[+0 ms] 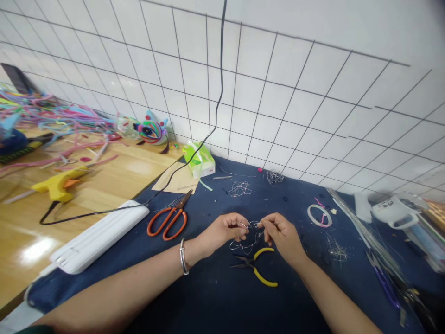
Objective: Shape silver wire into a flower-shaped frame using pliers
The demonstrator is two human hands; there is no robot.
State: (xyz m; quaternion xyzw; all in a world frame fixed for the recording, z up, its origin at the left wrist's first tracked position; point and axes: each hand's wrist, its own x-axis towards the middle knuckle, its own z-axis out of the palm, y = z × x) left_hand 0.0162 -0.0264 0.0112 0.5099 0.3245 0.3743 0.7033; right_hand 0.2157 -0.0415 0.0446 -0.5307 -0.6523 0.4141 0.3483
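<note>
My left hand (227, 232) pinches one side of a bent thin wire piece (246, 246), a silvery tangle of loops. On its other side, my right hand (281, 234) grips the wire between thumb and fingers. The loops hang between and below both hands; their exact shape is too fine to make out. Just beneath lie yellow-handled pliers (255, 265) with their jaws pointing left. Orange-handled scissors (169, 220) rest to the left of my left hand on the dark blue cloth (215, 292).
Wire tangles (240, 189) lie behind my hands. A white power strip (100, 236) and yellow glue gun (60, 183) are left; a tissue pack (199, 160) stands by the wall. At right are a wire coil (319, 215), wire clippings (336, 250), purple-handled pliers (385, 283) and a white mug (394, 211).
</note>
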